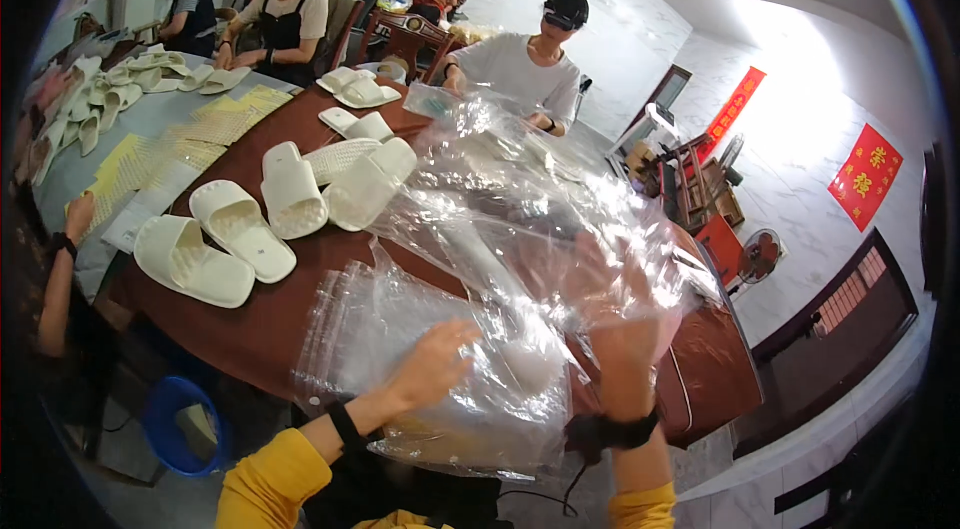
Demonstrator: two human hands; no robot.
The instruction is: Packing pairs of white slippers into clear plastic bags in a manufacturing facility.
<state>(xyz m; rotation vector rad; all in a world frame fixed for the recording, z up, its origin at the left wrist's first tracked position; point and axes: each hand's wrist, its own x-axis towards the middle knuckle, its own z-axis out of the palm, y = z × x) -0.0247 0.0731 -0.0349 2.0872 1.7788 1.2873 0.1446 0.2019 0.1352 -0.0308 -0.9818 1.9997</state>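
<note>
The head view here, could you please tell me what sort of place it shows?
Probably a small hand-packing workshop. Pairs of white foam slippers lie on a dark red-brown table, a heap of clear plastic bags sits before the person's hands, and other people sit working at the tables behind.

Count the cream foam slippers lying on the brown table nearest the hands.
4 cream foam slippers: two side by side at the left edge, two further in. Plastic may hide more.

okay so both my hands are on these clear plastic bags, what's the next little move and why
Probably spread the bag's mouth open. Your right hand is raised inside or behind a clear bag, your left hand rests on the stack of flat bags, and the white slippers lie loose beside them.
</note>
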